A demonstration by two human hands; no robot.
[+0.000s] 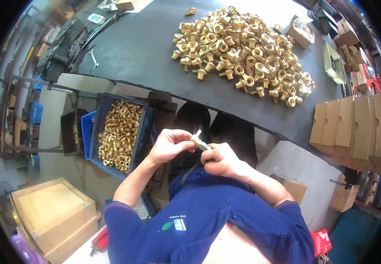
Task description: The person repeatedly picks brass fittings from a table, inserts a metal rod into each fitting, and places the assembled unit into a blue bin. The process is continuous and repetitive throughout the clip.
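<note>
Shining pale gold, a small metal piece [196,138] was up between the two hands, just in front of the person's dark blue shirt [199,211]. It had a short stub that stuck up. A flat grey bar [205,146] with straight sides ran from it to the other hand, and I couldn't tell if the two were joined.

The left hand [170,146] had its thumb and pointing finger pinched on the gold piece. The right hand [222,161] was curled up tight around the grey bar, with the thumb on top. Both elbows were bent out to the sides, and the bare forearms leaned in to meet in the middle, above the dark trousers [192,118].

Past the hands was a smooth, dark table [142,50]. A big, bumpy heap of gold parts [243,53] was on it, and many of them had round holes and flat ears. A silver wrench [94,59] lay near the table's left end. A blue bin [95,145] full of more gold bits was left of the hands. Brown card boxes [349,127] stood in a row on the right, and the floor [283,159] was plain grey.
</note>
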